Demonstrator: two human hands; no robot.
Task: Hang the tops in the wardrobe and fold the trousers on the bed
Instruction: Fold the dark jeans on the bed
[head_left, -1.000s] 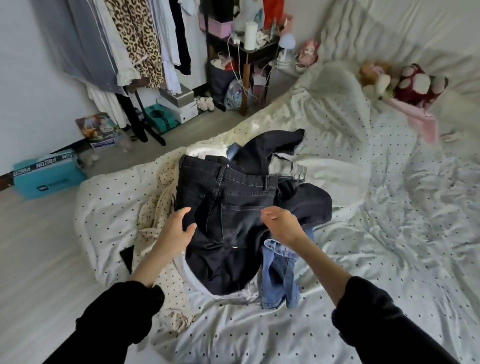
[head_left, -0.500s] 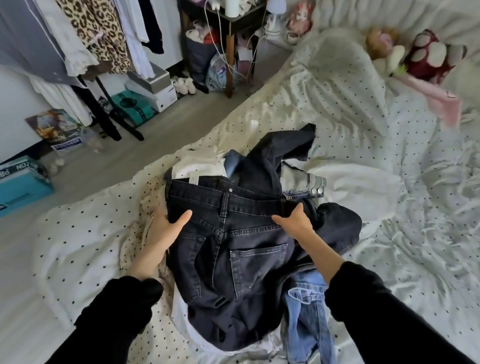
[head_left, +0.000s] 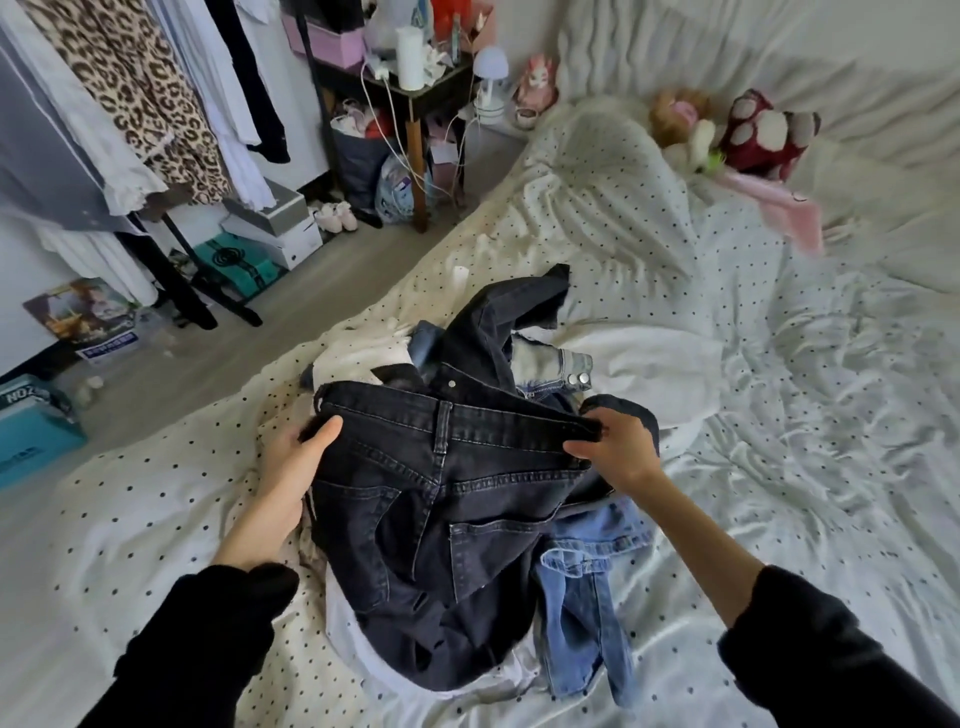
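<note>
Left hand (head_left: 291, 457) gripped the waistband's left end of the black jeans (head_left: 447, 530), thumb on top. Right hand (head_left: 618, 447) pinched the right end. The jeans hung between both hands above a clothes pile on the bed (head_left: 779, 467). Blue jeans (head_left: 587, 613) lay below the right hand.
</note>
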